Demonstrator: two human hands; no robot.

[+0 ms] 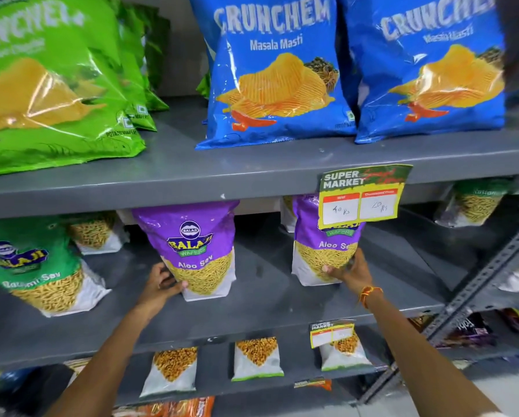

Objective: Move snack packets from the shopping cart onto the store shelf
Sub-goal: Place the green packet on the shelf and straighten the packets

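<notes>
On the top shelf (252,173) stand big green bags (50,85) and two blue bags (273,73) reading "CRUNCHEM Masala Masti", all larger than anything below. On the middle shelf (267,302) my left hand (160,285) grips the lower left corner of a purple packet (195,245) marked "BALAJI WAFERS Aloo Sev", and my right hand (351,270) clasps the base of a second purple packet (321,254) of the same kind, both upright, beside a green Balaji sev packet (32,263). Smallest, a "SUPER MARKET" price tag (362,195) hangs from the shelf edge, handwritten "40 Rs" and "20 Rs".
</notes>
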